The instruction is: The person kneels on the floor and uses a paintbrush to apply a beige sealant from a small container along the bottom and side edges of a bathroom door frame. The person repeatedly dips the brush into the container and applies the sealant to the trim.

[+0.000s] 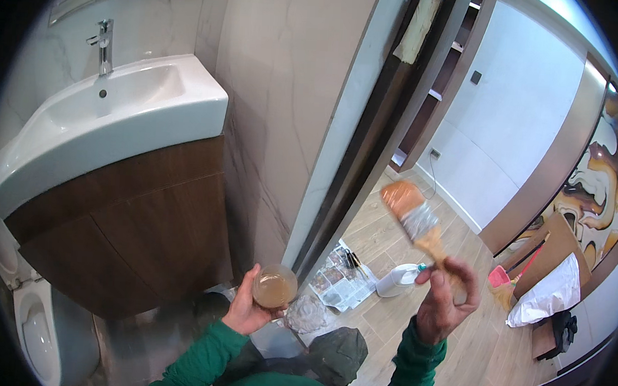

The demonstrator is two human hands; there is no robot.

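Observation:
My left hand [248,307] is closed round a clear plastic cup [275,286] with a cloudy tan liquid in its bottom. Raised in front of the doorway, my right hand [449,298] grips the wooden handle of a wide paintbrush [419,222]. Its reddish-brown bristles point up and to the left, away from my fingers. A clear wrap or shiny band covers the part between bristles and handle. The brush stands apart from the dark door frame [353,153] to its left. Both green sleeves show below my hands.
A white sink [187,110] on a brown cabinet [161,206] stands left, above a toilet [39,333]. Beyond the doorway lie newspaper [343,279] with dark-handled tools and a white jug [397,280]. Farther right are a pink dustpan [499,277] and a white sack [545,293].

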